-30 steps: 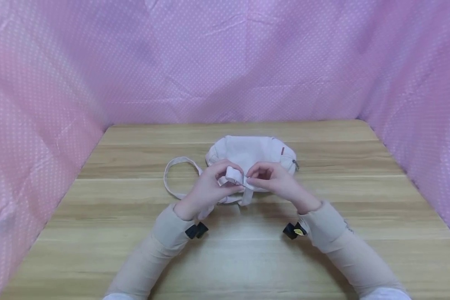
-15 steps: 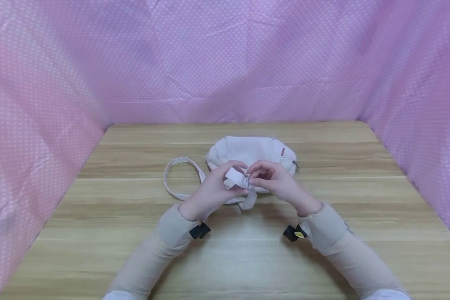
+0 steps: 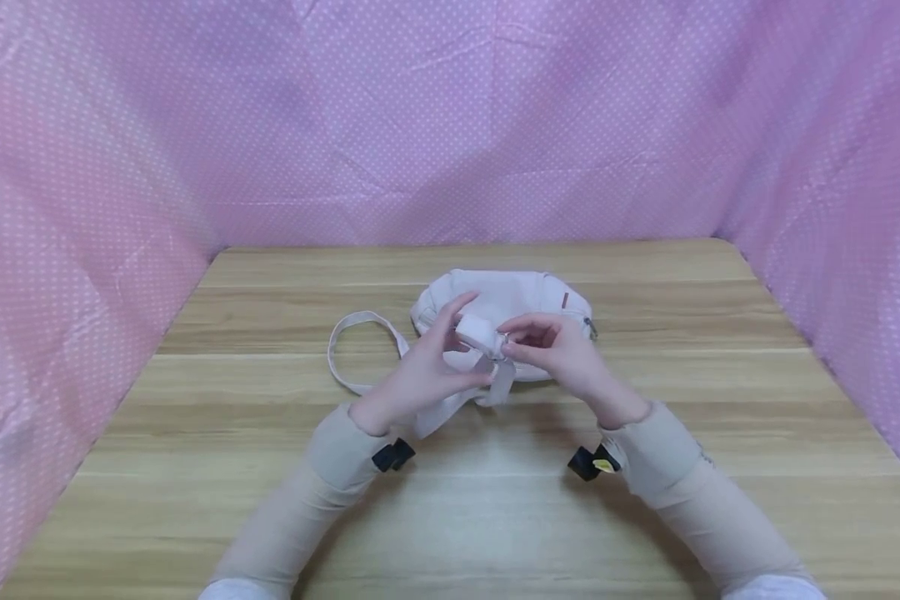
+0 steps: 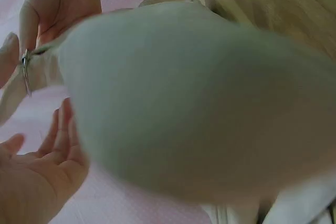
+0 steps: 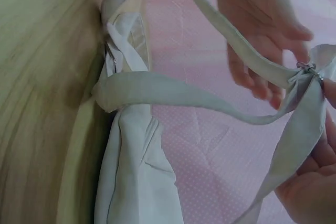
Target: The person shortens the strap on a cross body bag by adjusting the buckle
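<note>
A white fabric bag (image 3: 521, 289) lies on the table, with its white strap (image 3: 503, 383) raised in front of it. My right hand (image 3: 558, 350) pinches the strap at its metal slider buckle (image 5: 311, 72), between thumb and curled fingers. Around the looped part of the strap, my left hand (image 3: 422, 367) is spread, thumb and fingers apart. In the right wrist view, the left hand (image 5: 257, 30) has loosely extended fingers beside the strap, gripping nothing. A broad blurred stretch of strap (image 4: 184, 103) covers much of the left wrist view.
The strap's far loop (image 3: 332, 354) lies on the wooden table (image 3: 255, 467) to the left of the bag. A zipper pull (image 3: 591, 327) sits at the bag's right end. Pink dotted cloth (image 3: 450, 125) hangs behind and at both sides.
The left hand has spread wider and let go of the strap. My right hand has shifted slightly up and right with the buckle. The bag stays in place.
</note>
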A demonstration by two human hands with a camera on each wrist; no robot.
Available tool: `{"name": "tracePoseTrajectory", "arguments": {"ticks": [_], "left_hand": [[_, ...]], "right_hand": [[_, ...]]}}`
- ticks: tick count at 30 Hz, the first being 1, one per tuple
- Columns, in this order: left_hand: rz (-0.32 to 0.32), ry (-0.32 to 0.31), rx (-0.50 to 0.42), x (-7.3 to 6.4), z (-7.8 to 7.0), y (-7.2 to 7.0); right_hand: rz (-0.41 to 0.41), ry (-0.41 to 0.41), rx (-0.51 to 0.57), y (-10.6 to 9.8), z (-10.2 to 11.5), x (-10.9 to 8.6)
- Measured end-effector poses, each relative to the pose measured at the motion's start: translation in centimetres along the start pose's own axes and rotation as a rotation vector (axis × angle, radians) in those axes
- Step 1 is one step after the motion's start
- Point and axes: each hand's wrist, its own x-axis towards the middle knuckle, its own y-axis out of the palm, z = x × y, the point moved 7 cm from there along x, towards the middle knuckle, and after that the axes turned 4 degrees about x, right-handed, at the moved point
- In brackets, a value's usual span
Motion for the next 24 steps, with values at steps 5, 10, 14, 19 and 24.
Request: {"name": "tracePoseTrajectory", "arguments": {"ticks": [5,10,14,19,24], "left_hand": [[0.092,-0.063,0.026,-0.8,1.8,-0.1],[0.083,-0.095,0.023,-1.3,2.9,-0.7],[0.06,-0.109,0.015,-1.2,3.2,-0.8],[0.026,-0.074,0.031,-1.0,2.8,-0.6],[-0.046,-0.043,-0.006,-1.4,2.7,-1.6]], "right_hand": [[-0.037,0.021,0.087,-1.1,0.0,0.2],[-0.08,-0.002,0.123,-2.1,0.4,0.5],[-0.101,-0.016,0.132,-2.6,0.8,0.6],[-0.104,-0.023,0.149,-2.8,1.0,0.6],[-0.109,-0.04,0.214,-3.3,1.1,0.5]]}}
